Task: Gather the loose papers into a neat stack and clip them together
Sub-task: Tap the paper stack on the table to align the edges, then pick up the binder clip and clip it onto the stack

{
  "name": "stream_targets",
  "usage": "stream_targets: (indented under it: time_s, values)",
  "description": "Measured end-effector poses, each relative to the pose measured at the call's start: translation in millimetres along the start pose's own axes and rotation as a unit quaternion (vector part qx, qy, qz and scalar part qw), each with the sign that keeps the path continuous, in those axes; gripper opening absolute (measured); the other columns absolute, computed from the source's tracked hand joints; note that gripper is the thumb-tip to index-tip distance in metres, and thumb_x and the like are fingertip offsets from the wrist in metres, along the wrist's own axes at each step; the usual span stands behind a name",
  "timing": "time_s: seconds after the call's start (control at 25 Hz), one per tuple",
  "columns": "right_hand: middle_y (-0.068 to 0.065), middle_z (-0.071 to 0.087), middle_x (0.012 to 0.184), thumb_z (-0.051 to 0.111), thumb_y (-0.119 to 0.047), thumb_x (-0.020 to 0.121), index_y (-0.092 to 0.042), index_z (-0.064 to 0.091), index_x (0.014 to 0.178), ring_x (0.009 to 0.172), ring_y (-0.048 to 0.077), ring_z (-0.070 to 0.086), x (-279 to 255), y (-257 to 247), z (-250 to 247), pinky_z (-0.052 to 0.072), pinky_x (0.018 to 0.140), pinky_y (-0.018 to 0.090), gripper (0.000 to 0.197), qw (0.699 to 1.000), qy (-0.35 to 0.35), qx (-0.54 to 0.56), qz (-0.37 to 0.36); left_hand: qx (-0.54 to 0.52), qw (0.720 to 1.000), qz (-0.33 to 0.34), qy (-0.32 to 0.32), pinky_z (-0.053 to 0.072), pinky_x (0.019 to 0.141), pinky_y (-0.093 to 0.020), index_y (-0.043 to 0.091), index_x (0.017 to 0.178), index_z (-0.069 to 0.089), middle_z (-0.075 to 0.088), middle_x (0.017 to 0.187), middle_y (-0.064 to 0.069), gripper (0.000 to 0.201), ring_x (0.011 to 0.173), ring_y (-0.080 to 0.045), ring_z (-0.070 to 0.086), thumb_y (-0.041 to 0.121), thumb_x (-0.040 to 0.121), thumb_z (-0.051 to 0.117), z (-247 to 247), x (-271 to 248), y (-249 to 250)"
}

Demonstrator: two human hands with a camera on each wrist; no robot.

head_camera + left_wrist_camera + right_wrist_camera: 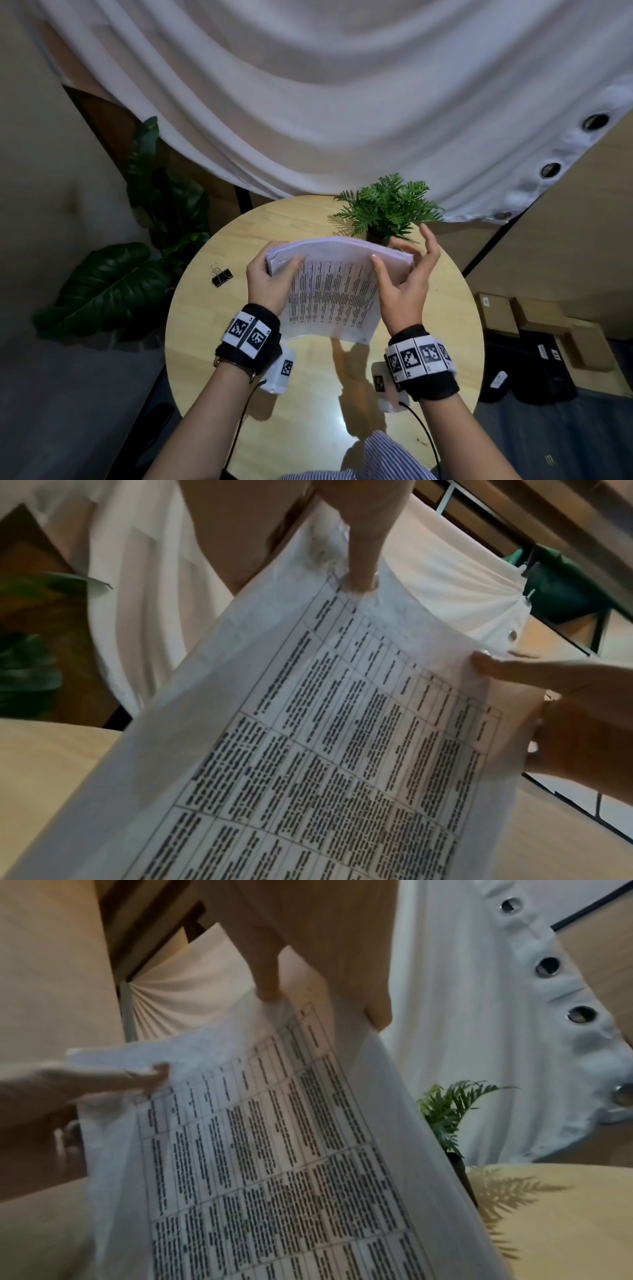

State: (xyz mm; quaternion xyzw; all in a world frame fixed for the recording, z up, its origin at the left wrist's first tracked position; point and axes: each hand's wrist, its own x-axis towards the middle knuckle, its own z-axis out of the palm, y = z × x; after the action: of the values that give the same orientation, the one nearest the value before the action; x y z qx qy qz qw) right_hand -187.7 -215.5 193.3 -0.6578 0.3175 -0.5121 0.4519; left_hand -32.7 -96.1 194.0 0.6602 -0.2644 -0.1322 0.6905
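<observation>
Above the round wooden bench [308,394], both hands hold the paper stack [334,294] upright, bottom edge near the bench surface, top edge bowed away from the person. Left hand [270,284] grips the upper left corner, thumb on the printed front, fingers curled behind: grip clamped on the papers. Right hand [406,284] pinches the upper right corner with thumb in front, other fingers spread and raised behind the stack. Front sheet shows a printed table. Black binder clip [221,275] lies on the bench left of the stack, untouched. Small potted fern [388,207] stands just behind the papers.
</observation>
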Motion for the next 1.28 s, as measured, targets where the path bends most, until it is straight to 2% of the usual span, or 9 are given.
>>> stream_targets:
  time_s: [0.16, 0.36, 0.52, 0.6, 0.68, 0.76, 0.88, 1.0, 1.28]
  values:
    - [0.017, 0.041, 0.132, 0.054, 0.011, 0.083, -0.018, 0.056, 0.131, 0.126, -0.011, 0.030, 3, -3, -3, 0.031, 0.102, 0.008, 0.056, 0.973, -0.052, -0.171, -0.149, 0.007, 1.000, 0.019, 0.014, 0.048, 0.088, -0.026, 0.027, 0.090, 0.060, 0.065, 0.096, 0.011, 0.008, 0.094, -0.009, 0.061, 0.028, 0.083, 0.064, 0, 1, -2]
    - [0.020, 0.040, 0.133, 0.055, 0.013, 0.079, -0.012, 0.063, 0.123, 0.128, -0.010, 0.028, 1, -6, -5, 0.030, 0.105, 0.012, 0.052, 0.965, -0.081, -0.187, -0.164, -0.057, 0.997, -0.005, 0.052, 0.044, 0.064, -0.015, 0.000, 0.091, 0.060, 0.060, 0.081, 0.003, 0.033, 0.071, 0.001, 0.057, 0.021, 0.090, 0.034, 13, 4, 12]
    - [0.002, 0.049, 0.133, 0.071, -0.009, 0.081, -0.022, 0.036, 0.142, 0.125, 0.012, 0.049, 8, 4, -14, 0.047, 0.099, 0.032, 0.072, 0.998, -0.061, -0.032, 0.001, -0.059, 0.998, -0.016, 0.005, 0.049, 0.081, -0.020, 0.015, 0.117, 0.047, 0.067, 0.099, 0.002, 0.036, 0.093, -0.005, 0.063, 0.032, 0.086, 0.054, -1, 4, 13]
    - [-0.001, 0.061, 0.124, 0.075, -0.014, 0.079, -0.022, 0.051, 0.131, 0.113, 0.009, 0.061, 12, 18, -16, 0.051, 0.096, 0.039, 0.058, 0.985, -0.127, 0.025, 0.111, 0.002, 0.999, -0.032, -0.031, 0.048, 0.088, -0.011, 0.023, 0.124, 0.042, 0.065, 0.105, 0.010, 0.059, 0.099, 0.006, 0.061, 0.018, 0.076, 0.076, -7, -2, 4]
    - [0.002, 0.070, 0.102, 0.074, -0.009, 0.079, -0.019, 0.068, 0.101, 0.088, -0.001, 0.067, 11, 24, -13, 0.054, 0.091, 0.046, 0.025, 0.970, -0.176, 0.006, 0.169, 0.021, 0.995, -0.092, -0.030, 0.054, 0.092, -0.025, 0.019, 0.107, 0.057, 0.065, 0.095, 0.013, 0.040, 0.084, 0.010, 0.063, 0.006, 0.075, 0.076, -2, -8, -3]
    - [0.001, 0.071, 0.088, 0.071, -0.009, 0.081, -0.025, 0.069, 0.087, 0.075, -0.002, 0.067, 6, 22, -10, 0.056, 0.081, 0.039, 0.017, 0.972, -0.172, 0.007, 0.162, 0.016, 0.993, -0.120, 0.000, 0.058, 0.085, -0.038, 0.016, 0.083, 0.063, 0.066, 0.083, 0.000, 0.013, 0.070, 0.000, 0.065, 0.009, 0.079, 0.073, 2, -9, -8]
    - [0.005, 0.073, 0.088, 0.069, -0.011, 0.084, -0.023, 0.070, 0.091, 0.081, 0.012, 0.068, 2, 21, -13, 0.057, 0.076, 0.030, 0.014, 0.982, -0.146, 0.034, 0.117, -0.014, 0.994, -0.094, 0.047, 0.055, 0.071, -0.022, 0.014, 0.076, 0.063, 0.066, 0.076, -0.002, 0.012, 0.066, -0.002, 0.065, 0.008, 0.079, 0.073, 3, -15, -11]
    - [0.011, 0.071, 0.094, 0.070, -0.008, 0.082, -0.018, 0.069, 0.091, 0.092, 0.025, 0.068, -10, 49, -13, 0.056, 0.086, 0.043, 0.013, 0.969, -0.135, -0.008, 0.206, 0.002, 0.987, -0.157, 0.021, 0.051, 0.070, -0.026, 0.021, 0.073, 0.063, 0.069, 0.066, 0.012, 0.020, 0.072, -0.010, 0.067, 0.005, 0.080, 0.072, 7, -30, -26]
    - [0.015, 0.072, 0.096, 0.070, -0.019, 0.084, -0.007, 0.071, 0.096, 0.089, 0.028, 0.068, -3, 90, -11, 0.056, 0.082, 0.038, 0.017, 0.929, -0.228, -0.074, 0.282, 0.049, 0.959, -0.278, -0.004, 0.045, 0.098, -0.040, 0.023, 0.084, 0.058, 0.063, 0.095, -0.001, 0.016, 0.101, -0.022, 0.058, 0.029, 0.081, 0.072, -1, -31, -60]
